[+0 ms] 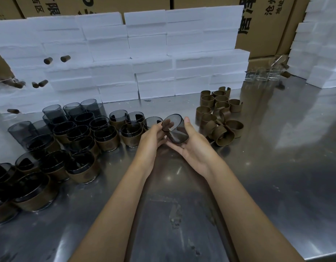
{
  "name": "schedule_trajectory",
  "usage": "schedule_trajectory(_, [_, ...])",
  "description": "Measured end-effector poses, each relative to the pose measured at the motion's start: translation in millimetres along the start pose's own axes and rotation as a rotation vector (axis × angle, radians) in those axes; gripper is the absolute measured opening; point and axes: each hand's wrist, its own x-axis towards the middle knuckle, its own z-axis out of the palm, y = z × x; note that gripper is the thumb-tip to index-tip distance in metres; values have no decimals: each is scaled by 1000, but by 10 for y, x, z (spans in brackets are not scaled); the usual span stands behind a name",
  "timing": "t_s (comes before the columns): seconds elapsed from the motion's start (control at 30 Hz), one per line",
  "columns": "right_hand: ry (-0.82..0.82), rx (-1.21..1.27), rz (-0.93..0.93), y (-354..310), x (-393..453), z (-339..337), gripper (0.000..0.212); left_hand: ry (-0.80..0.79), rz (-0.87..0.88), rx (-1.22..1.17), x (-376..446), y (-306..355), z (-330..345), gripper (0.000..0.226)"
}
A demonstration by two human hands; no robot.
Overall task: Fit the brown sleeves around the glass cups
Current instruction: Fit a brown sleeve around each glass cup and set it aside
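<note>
Here, at the centre of the frame, I hold one smoked glass cup [175, 131] bare of any sleeve, tilted with its mouth toward the upper left and nothing inside it that I can see. My right hand [193, 146] cradles it from below and the right, fingers curled round its wall and base; my left hand [154, 138] pinches its rim, fingertips at the open mouth. The cup is off the table.

Left of my hands stands a crowd of sleeved cups [106, 138], each upright with a brown band round its lower half, running down to the lower left edge. Behind them, at middle left, are taller bare dark cups [52, 112], some seemingly stacked. To the right of my hands lies a pile of loose brown sleeves [218, 114], some upright, some tipped over and touching one another. Farther back at the upper right a few clear glasses [261, 74] stand together.

All of this rests on a shiny steel table [267, 167]. A wall of white foam blocks [144, 53] runs across the back, more of them at the right edge, with cardboard cartons [265, 27] bearing printed characters behind.
</note>
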Motion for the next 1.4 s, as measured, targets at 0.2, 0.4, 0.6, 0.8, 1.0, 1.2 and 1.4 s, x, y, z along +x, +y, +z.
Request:
schedule_trajectory(0.2, [-21, 139, 17, -47, -36, -10, 44, -88, 39, 111, -41, -2, 20, 30])
schedule_trajectory(0.4, [-41, -156, -113, -12, -86, 40, 38, -54, 54, 43, -73, 10, 3, 62])
schedule_trajectory(0.6, [-36, -299, -185, 73, -106, 105, 34, 45, -37, -149, -51, 64, -12, 52])
schedule_trajectory(0.8, [85, -171, -185, 60, -98, 117, 40, 29, -53, -160, -7, 50, -53, 32])
schedule_trajectory(1.0, [212, -284, -249, 20, -85, 76, 42, -69, -20, -103, -9, 48, -54, 31])
schedule_trajectory(1.2, [276, -622, -522, 38, -101, 81, 42, -102, -64, -318, -19, 47, -22, 28])
schedule_trajectory(1.4, [332, -942, -660, 96, -155, 129, 47, -84, -168, -261, -24, 27, 48, 42])
